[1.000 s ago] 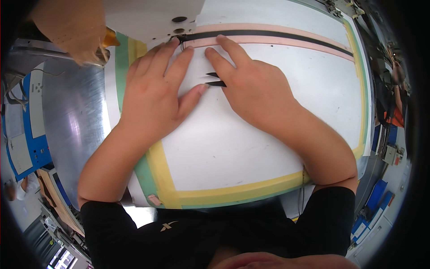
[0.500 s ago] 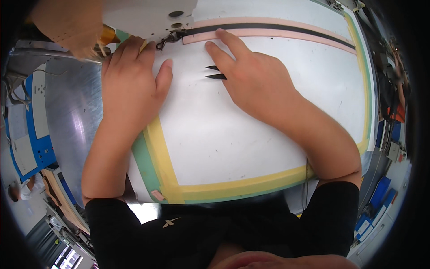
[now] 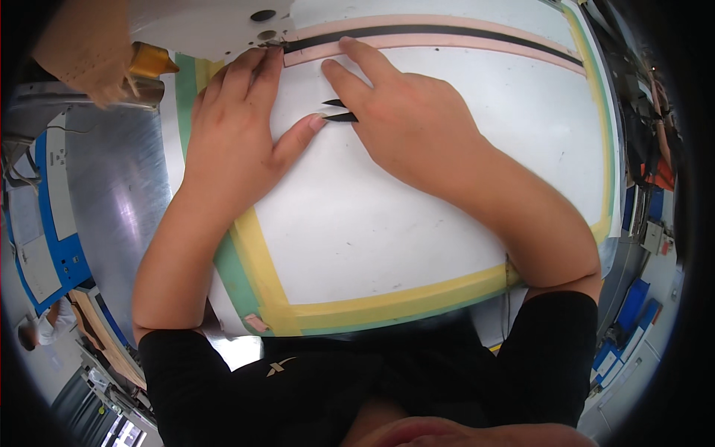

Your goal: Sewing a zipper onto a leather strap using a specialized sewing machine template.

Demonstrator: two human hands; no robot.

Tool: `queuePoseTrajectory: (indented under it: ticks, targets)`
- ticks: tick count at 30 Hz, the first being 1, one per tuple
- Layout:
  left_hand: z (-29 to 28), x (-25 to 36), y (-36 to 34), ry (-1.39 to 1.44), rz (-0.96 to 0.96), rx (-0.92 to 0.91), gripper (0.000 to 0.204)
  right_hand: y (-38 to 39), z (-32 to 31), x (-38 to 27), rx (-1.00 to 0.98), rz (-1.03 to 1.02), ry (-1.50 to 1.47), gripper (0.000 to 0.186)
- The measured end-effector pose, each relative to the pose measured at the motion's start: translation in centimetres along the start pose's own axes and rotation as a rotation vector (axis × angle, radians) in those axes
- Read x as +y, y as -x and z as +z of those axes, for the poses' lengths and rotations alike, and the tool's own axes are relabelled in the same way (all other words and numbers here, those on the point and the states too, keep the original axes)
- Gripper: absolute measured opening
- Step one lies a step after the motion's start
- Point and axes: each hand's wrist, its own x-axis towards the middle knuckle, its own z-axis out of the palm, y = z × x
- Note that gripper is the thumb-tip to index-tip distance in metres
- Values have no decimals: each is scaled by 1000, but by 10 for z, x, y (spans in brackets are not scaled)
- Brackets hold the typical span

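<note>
A long pink strip (image 3: pixel 417 30) with a black band along its middle runs across the white work surface (image 3: pixel 380 223). Stretched fingers of my left hand (image 3: pixel 234 123) rest at the strip's left end, beside the pale machine body; its thumb is spread out near the dark tips. With my right hand (image 3: pixel 417 119) I hold a slim black two-pointed tool, probably tweezers (image 3: pixel 341 117), tucked in the palm with its points apart and the rest hidden. That hand's index finger touches the strip's lower pink edge, and another finger rests just below it.
Yellow tape (image 3: pixel 272 272) and green tape (image 3: pixel 240 279) border the work surface. A pale machine body (image 3: pixel 201 26) overhangs the far left, near an orange-yellow pointed piece (image 3: pixel 153 59) and a metal cylinder (image 3: pixel 141 93). Bare metal tabletop (image 3: pixel 119 171) lies left; another person (image 3: pixel 48 328) is beyond.
My left hand has shifted right, its fingers reaching the strip's end and its thumb spreading outward. The view has shifted slightly. My right hand keeps the tool and its place on the strip.
</note>
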Motion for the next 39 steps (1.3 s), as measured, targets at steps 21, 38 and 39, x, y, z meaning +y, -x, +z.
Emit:
queuePoseTrajectory:
  ticks: [21,38,39]
  targets:
    - [-2,1,-4,86,-18,-5,72,-15,18,21,281,-216,28,17]
    - [-4,2,-7,34,8,-11,73,-18,1,14,61,-74,-35,15]
    - [-2,1,-6,17,1,-25,74,-18,2,14,60,-90,-30,14]
